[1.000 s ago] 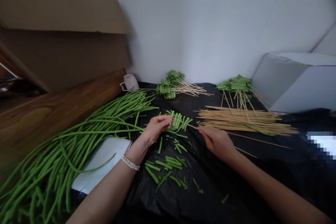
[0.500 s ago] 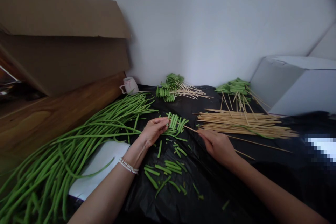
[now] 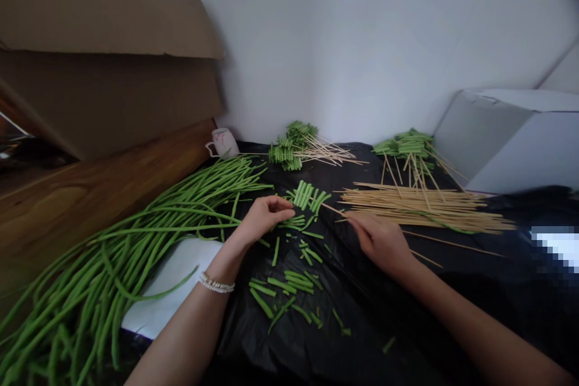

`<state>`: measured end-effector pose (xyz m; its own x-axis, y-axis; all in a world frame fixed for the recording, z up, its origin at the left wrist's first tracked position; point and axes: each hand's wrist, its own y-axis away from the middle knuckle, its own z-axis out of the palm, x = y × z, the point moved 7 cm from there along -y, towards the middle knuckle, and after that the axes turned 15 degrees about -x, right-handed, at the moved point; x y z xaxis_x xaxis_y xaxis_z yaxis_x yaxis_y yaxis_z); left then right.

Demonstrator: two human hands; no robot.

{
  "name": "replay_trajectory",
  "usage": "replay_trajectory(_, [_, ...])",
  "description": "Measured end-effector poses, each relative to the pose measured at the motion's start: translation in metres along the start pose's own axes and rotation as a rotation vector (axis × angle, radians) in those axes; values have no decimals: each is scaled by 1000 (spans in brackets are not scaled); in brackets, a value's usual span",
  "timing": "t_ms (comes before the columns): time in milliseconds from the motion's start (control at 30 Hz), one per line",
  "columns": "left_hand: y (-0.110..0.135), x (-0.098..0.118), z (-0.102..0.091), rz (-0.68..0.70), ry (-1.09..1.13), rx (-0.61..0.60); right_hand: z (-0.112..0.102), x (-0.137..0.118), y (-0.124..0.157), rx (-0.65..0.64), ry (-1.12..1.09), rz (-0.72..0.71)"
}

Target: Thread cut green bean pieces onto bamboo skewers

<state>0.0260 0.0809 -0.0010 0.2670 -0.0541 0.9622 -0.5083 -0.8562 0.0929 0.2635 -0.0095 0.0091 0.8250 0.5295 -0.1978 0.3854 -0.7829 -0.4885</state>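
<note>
Long beans heaped at 9 o'clock on your bench; bare sticks at 2. Your right hand pinches the loaded skewer at 12. It is likely light, stiff and sharp-tipped, so grip its bare shaft. Left hand fingers curled; contents unclear.

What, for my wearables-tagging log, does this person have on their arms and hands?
Both forearms are bare with no sleeves in view, and neither the left hand nor the right hand is gloved. The left wrist carries a white beaded bracelet, seemingly two strands. Nothing shows on the right wrist.
</note>
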Motion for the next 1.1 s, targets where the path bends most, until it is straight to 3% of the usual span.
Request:
replay_trajectory(100, [6,2,9,-45,-282,-383,-4,7,0,34,6,23])
replay_trajectory(167, [14,0,8,-62,-428,-528,-5,10,0,34,6,33])
replay_trajectory(333, [21,6,2,35,-650,-551,-1,10,0,-3,-14,39])
replay_trajectory(500, [21,11,20,71,-690,-613,1,10,0,-30,-35,57])
replay_trajectory(667, [17,14,25,95,-624,-536,0,9,-1,-26,-25,62])
replay_trajectory(800, [11,12,16,85,-394,-435,-2,7,-1,-12,-52,55])
replay_trajectory(1000, [2,9,-15,106,-109,16,-5,4,-2,15,-134,50])
replay_trajectory(1100, [1,3,-19,112,137,153,-3,-1,-3,-10,-159,30])
